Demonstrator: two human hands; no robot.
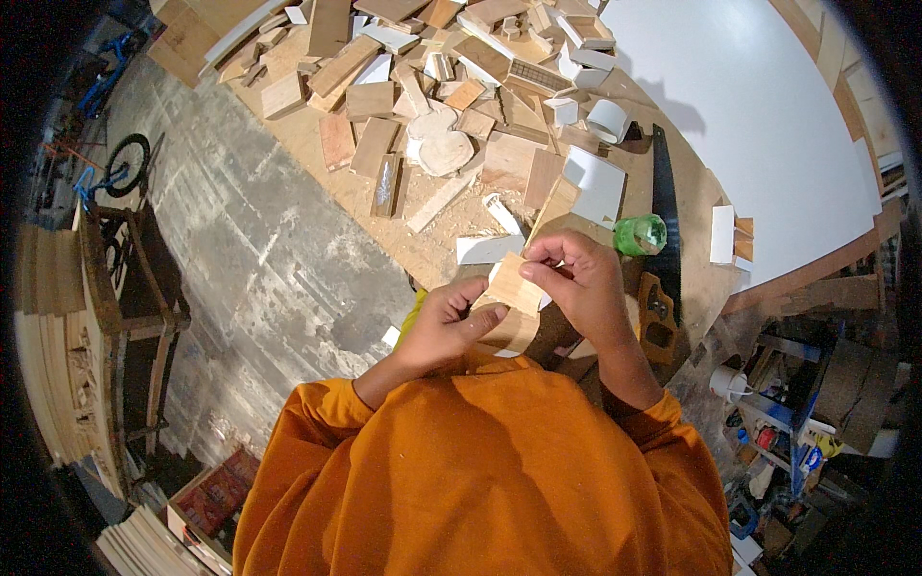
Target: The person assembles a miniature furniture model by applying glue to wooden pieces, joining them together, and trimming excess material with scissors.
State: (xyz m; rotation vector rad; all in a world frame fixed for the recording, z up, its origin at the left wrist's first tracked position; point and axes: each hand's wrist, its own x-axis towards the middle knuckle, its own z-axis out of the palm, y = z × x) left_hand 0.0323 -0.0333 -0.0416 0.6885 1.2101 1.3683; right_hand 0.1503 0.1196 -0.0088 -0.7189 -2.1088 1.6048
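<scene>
Close to my body, both hands are on a small flat piece of light wood [516,282]. My left hand [444,324] is closed at its lower left edge, thumb on top. The fingertips of my right hand [582,284] pinch its upper right corner. Just below it sits another pale wood piece [509,332], partly covered by my left thumb; I cannot tell if the two are joined. Beyond the hands lie a white-faced offcut [488,251] and a guitar-shaped wooden cutout [440,142].
A heap of wood offcuts [370,101] covers the far worktable. To the right lie a handsaw [663,221] with a wooden handle, a green plastic bottle [639,234] and a large white panel [759,125]. A carved wooden frame [125,326] stands at the left, with a bicycle wheel [127,165] behind it.
</scene>
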